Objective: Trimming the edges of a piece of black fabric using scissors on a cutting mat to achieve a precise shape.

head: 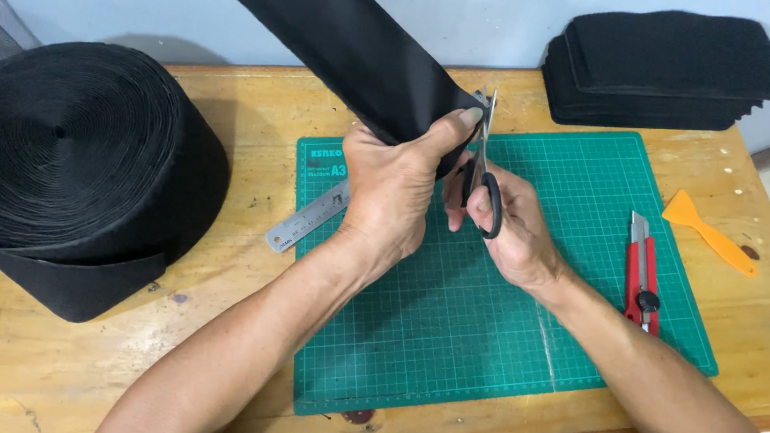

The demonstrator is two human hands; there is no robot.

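Closest to us, our left hand (392,194) is clenched around the end of a wide black fabric strip (346,39), thumb pressed on the cloth, holding it up off the green cutting mat (450,326). Just to the right of it, touching the same cloth edge, our right hand (507,224) grips a pair of black-handled scissors (481,174), fingers through the loops, blades pointing up at the strip's end. Partly under the left hand, a steel ruler (309,219) lies slanted across the mat's left edge. Right of the right hand, a red utility knife (641,269) rests on the mat, and beyond it an orange plastic scraper (708,231) sits on the wooden desk (15,341). Well left of the left hand stands a big roll of black fabric (70,167). Farther back, beyond the right hand, a stack of cut black pieces (667,70) sits against the wall.
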